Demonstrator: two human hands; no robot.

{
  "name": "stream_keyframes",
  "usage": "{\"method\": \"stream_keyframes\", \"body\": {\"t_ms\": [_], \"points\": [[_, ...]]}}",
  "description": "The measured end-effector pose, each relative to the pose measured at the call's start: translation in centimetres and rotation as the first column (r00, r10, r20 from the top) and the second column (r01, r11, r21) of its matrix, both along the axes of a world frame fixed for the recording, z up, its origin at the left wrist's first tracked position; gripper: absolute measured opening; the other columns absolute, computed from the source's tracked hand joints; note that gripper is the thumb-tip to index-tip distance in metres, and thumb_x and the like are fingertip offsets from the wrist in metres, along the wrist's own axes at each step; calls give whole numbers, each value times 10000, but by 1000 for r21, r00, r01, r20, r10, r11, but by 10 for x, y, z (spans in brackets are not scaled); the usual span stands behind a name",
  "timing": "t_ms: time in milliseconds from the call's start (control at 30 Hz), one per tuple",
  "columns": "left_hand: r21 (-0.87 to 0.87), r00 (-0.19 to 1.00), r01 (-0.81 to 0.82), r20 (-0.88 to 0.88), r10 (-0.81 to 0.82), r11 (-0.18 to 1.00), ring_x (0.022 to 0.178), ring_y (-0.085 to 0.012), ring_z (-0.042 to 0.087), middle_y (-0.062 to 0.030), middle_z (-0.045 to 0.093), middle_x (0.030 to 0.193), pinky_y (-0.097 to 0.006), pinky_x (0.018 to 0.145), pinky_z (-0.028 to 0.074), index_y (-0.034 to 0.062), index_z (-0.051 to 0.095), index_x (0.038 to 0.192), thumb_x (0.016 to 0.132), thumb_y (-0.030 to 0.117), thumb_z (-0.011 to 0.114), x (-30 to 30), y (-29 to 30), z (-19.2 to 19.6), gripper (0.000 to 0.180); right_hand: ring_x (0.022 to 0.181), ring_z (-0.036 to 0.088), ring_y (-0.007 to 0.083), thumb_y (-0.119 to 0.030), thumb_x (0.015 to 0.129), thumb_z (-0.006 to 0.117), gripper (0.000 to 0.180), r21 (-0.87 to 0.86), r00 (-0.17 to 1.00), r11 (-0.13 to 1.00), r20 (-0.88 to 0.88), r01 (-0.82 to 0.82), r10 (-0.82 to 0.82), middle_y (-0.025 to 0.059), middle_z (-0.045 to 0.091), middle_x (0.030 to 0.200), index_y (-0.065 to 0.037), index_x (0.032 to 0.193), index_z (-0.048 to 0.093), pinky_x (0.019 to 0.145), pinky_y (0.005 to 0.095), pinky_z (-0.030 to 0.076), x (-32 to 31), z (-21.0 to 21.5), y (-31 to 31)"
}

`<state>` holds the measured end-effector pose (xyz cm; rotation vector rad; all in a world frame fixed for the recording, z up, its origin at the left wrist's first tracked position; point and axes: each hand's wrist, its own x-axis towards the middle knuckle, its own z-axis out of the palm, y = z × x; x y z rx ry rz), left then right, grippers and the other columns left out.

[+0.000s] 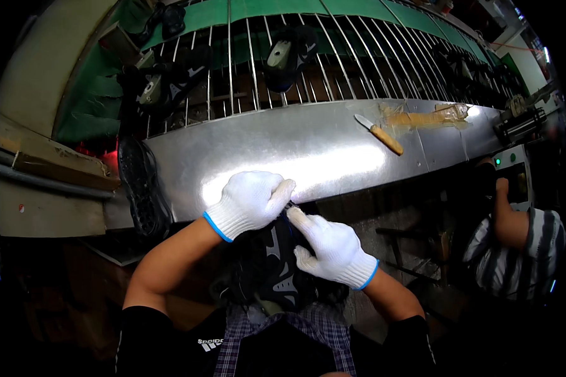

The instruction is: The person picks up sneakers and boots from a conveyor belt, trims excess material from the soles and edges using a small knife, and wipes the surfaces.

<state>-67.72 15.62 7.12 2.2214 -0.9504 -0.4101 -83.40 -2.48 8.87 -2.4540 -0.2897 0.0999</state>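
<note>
A black shoe (282, 276) with grey trim rests against my lap, below the near edge of the metal table. My left hand (250, 200), in a white knit glove with a blue cuff, is closed at the shoe's far end, thumb against the curled fingers. Opposite it, my right hand (332, 248), gloved alike, grips the same end from the right, its fingers reaching close to the left thumb. Exactly what lies pinched between the fingertips is hidden. To the left, a black shoe sole (143, 188) lies along the table's end.
A knife with a wooden handle (387, 139) lies on the metal table (251, 144), left of brown tape (427, 118). Beyond, black shoes (289, 56) sit on a rack of metal rods (365, 56). At right, a person in striped clothing (516, 251) is beside a control box (512, 166).
</note>
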Motion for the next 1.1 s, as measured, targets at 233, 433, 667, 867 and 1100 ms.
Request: {"method": "stream_keyframes", "body": {"t_ms": [233, 433, 667, 867, 1100], "points": [[-55, 998, -4, 62, 7, 999, 705, -375, 729, -178, 728, 743, -455, 686, 587, 49, 761, 772, 1093, 363, 509, -6, 2, -8, 515, 843, 759, 354, -121, 843, 737, 680, 43, 999, 999, 28, -24, 23, 295, 622, 1426, -9, 1491, 565, 713, 418, 646, -38, 1, 5], [-631, 894, -448, -337, 296, 634, 768, -238, 721, -117, 756, 848, -366, 776, 599, 15, 759, 932, 1113, 257, 510, -20, 15, -68, 391, 981, 759, 381, -104, 863, 730, 655, -45, 994, 998, 101, -37, 41, 280, 579, 1514, -34, 1498, 583, 810, 435, 650, -38, 2, 9], [-406, 450, -819, -893, 15, 405, 925, -215, 714, -148, 729, 990, -358, 891, 593, -17, 697, 1192, 1148, 387, 498, -26, 35, -69, 453, 1301, 702, 396, -228, 982, 777, 709, 390, 975, 894, -56, 220, -215, 296, 658, 1445, 28, 1582, 500, 1085, 440, 576, -19, -25, 15], [-577, 666, -618, -745, -35, 534, 990, -179, 698, -114, 712, 1096, -342, 955, 586, -13, 649, 1291, 1107, 222, 581, -50, 43, 6, 306, 1199, 751, 425, -502, 911, 866, 1017, 110, 997, 994, -73, -5, 13, 297, 708, 1344, -17, 1660, 379, 1008, 453, 619, 16, 55, 37], [-672, 597, -636, -740, -310, 379, 1221, -218, 617, -110, 640, 1244, -404, 1179, 470, 8, 588, 1376, 968, 28, 544, -64, 44, 24, 411, 1210, 754, 402, -423, 906, 889, 1003, 84, 976, 996, 219, -19, 0, 311, 692, 1382, 84, 1618, 397, 1018, 441, 615, 13, 77, 35]]}}
